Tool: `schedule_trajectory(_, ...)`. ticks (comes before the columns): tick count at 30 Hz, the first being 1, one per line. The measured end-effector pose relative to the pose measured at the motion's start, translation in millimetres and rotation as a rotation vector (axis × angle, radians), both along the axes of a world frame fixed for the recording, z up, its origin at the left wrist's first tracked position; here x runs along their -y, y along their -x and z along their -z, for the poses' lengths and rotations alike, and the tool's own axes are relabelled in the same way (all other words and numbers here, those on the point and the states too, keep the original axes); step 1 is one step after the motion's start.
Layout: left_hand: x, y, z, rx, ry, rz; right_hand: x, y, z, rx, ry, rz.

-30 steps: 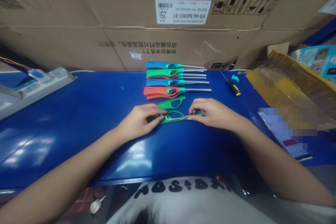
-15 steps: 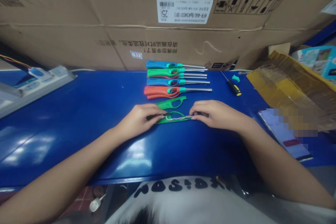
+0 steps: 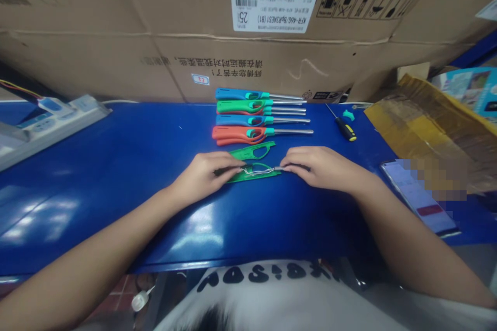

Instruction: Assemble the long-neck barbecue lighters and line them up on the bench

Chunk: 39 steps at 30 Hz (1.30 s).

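My left hand (image 3: 205, 173) is closed, thumb and fingers pinching a dark inner part of a lighter. Thin pale wires (image 3: 258, 171) run from it to a grey metal tube end (image 3: 278, 168), which my right hand (image 3: 324, 166) pinches; most of the tube is hidden by the fingers. Both held parts are just over a green half shell (image 3: 252, 178) lying on the table, partly covered by my left fingers. A second green half shell (image 3: 248, 152) with a trigger loop lies just beyond it.
Several assembled long lighters (image 3: 243, 133) lie in a row behind the shells. A screwdriver (image 3: 345, 129) and a small teal piece (image 3: 348, 115) are to their right. A phone (image 3: 419, 199) and taped carton (image 3: 427, 129) sit at right, a power strip (image 3: 58, 121) at left. A large cardboard box (image 3: 174, 10) stands behind.
The wired parts between my hands sit slightly farther from the near green half shell, which has shifted a little left. Both hands keep their pinch.
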<state>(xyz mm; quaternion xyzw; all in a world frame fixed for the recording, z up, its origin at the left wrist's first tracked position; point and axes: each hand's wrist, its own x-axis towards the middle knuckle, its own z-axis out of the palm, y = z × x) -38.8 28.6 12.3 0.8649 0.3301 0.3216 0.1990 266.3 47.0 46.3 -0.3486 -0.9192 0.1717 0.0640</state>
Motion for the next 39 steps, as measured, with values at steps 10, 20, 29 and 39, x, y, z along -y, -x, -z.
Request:
schedule_trajectory(10, -0.7, 0.7, 1.8, -0.023, -0.014, 0.028, -2.7, 0.9, 3.2, 0.048, -0.02, -0.018)
schedule_trajectory(20, -0.6, 1.3, -2.0, -0.054, 0.012, 0.021, 17.1, 25.6, -10.6, 0.417, -0.156, -0.001)
schedule_trajectory(29, -1.0, 1.8, -1.4, -0.039, 0.077, 0.009, 13.3, 15.2, -5.8, 0.159, -0.047, 0.057)
schedule_trajectory(39, 1.1, 1.7, -0.3, -0.082, 0.063, 0.063, 8.9, 24.7, 4.6, 0.066, 0.117, 0.178)
